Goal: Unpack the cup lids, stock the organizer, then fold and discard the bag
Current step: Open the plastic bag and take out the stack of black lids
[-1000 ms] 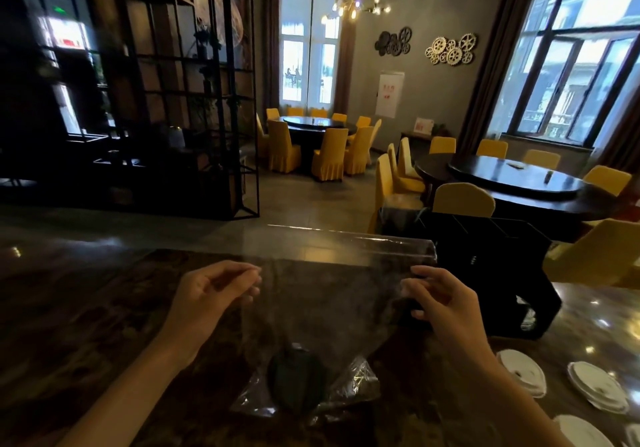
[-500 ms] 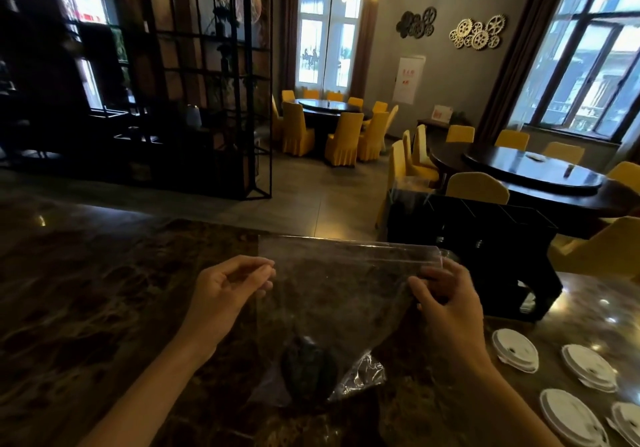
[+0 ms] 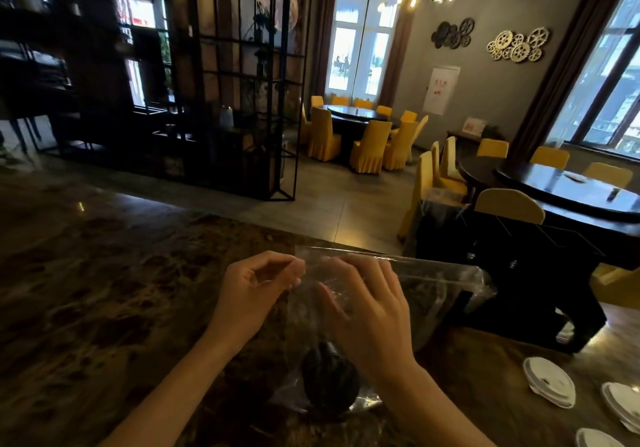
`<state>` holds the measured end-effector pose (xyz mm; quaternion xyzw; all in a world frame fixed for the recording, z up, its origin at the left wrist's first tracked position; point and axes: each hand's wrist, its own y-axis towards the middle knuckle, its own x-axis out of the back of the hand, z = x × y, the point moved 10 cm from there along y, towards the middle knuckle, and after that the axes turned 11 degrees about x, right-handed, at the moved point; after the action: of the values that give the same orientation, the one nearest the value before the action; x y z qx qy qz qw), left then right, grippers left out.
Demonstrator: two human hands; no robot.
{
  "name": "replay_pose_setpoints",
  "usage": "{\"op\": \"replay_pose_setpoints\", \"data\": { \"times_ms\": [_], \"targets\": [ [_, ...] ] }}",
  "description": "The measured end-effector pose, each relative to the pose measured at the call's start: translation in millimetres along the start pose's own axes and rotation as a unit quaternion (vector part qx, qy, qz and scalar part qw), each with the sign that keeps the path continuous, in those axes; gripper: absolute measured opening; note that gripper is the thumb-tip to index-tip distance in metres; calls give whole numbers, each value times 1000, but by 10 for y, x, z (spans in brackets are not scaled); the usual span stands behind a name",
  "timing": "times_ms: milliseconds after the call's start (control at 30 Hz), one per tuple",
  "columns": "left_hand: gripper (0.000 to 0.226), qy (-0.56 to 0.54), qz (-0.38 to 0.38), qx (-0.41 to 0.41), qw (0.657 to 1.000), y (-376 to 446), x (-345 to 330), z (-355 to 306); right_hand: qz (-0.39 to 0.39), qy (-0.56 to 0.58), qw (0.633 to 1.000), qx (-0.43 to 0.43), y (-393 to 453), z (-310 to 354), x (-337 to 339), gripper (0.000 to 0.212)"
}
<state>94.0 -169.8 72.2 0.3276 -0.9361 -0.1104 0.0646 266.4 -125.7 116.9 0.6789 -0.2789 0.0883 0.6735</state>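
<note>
A clear plastic bag (image 3: pixel 436 291) hangs upright over the dark marble counter (image 3: pixel 104 308). My left hand (image 3: pixel 252 291) pinches its top left corner between thumb and fingers. My right hand (image 3: pixel 367 311) lies spread against the bag's front near the top middle, fingers on the film. A dark round object (image 3: pixel 329 382) shows at the bag's bottom; I cannot tell what it is. The black organizer (image 3: pixel 519 273) stands behind the bag to the right. White cup lids (image 3: pixel 549 386) lie on the counter at the lower right.
More white lids (image 3: pixel 623 408) lie near the right edge of the counter. Past the counter are a black metal shelf (image 3: pixel 239 83), round dark tables (image 3: pixel 571 194) and yellow chairs (image 3: pixel 509 206).
My right hand has left the bag's right top corner and moved left across the bag, close to my left hand. The bag's right side now hangs loose and the view has shifted down.
</note>
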Motion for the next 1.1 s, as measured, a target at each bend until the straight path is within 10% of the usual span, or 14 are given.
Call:
{"op": "replay_pose_setpoints", "data": {
  "times_ms": [633, 900, 1100],
  "targets": [
    [21, 110, 12, -65, 992, -10, 149, -171, -73, 52, 996, 19, 174, -71, 55, 27],
    [24, 282, -19, -320, 904, -196, -92, -905, -58, 47, 996, 47, 173, -47, -26, 24],
    [20, 272, -7, -320, 908, -151, -54, -954, -64, -23, 997, 44, 86, -263, -28, 15]
  ]
}}
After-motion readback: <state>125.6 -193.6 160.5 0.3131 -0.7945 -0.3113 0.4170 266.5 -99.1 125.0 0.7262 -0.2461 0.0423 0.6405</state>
